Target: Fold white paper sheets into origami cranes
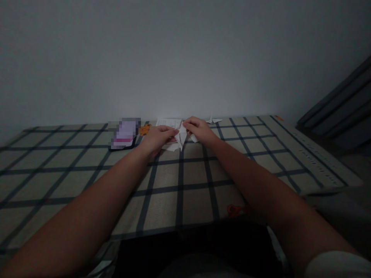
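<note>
Both my hands meet over the far middle of the table, pinching one piece of folded white paper (182, 136) between them. Its narrow pointed end hangs toward me. My left hand (159, 138) grips the left edge with thumb and fingers. On the other side, my right hand (198, 129) pinches the upper right part. Under and behind the hands lie printed white sheets (168, 122), partly covered. A folded paper crane (213, 120) rests on the cloth just beyond my right hand.
A phone with a lit, blurred screen (125, 133) lies left of my hands, beside an orange cut-out shape (145, 129). The checked tablecloth (166, 173) covers the table up to the grey wall (185, 58). Dark curtain folds (342, 100) hang at the right.
</note>
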Tool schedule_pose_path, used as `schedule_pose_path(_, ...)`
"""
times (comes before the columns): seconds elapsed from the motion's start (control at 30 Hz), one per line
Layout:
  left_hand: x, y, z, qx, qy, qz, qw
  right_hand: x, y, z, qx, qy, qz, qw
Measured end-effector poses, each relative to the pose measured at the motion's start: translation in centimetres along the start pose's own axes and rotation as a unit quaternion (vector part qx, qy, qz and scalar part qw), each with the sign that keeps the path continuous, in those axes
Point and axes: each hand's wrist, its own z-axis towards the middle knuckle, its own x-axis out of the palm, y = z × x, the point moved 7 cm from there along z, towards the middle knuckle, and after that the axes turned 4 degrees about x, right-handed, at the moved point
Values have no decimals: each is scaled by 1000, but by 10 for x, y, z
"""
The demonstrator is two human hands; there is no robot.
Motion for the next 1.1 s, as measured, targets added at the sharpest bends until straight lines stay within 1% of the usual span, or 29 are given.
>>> schedule_pose_path(0.03,0,0,0,3,0,5,1000,2,-2,0,9,9,20,1000)
schedule_pose_path(0.1,1,-2,-1,16,6,28,999,4,-3,1,6,25,30,999)
schedule_pose_path(0.2,4,-6,-4,35,22,73,996,5,0,0,-23,35,-6,999)
schedule_pose_path(0.27,4,-6,-5,36,24,85,995,4,3,-1,-28,31,-30,999)
schedule_pose_path(0.37,4,-6,-4,41,28,87,995,2,4,-3,-5,27,-44,999)
schedule_pose_path(0.5,4,-8,-4,48,35,121,991,3,8,-5,13,31,-45,998)
schedule_pose_path(0.6,6,-12,-6,53,34,100,993,5,11,-5,13,38,-37,999)
schedule_pose_path(0.7,10,-14,-7,65,58,65,994,6,12,-5,3,46,-16,999)
schedule_pose_path(0.77,12,-14,-7,75,70,75,992,6,11,-4,4,48,-2,999)
schedule_pose_path(0.93,5,-14,-4,102,37,112,988,1,3,-2,43,10,30,999)
schedule_pose_path(1.1,6,-14,-5,108,41,106,988,0,1,0,39,-4,30,999)
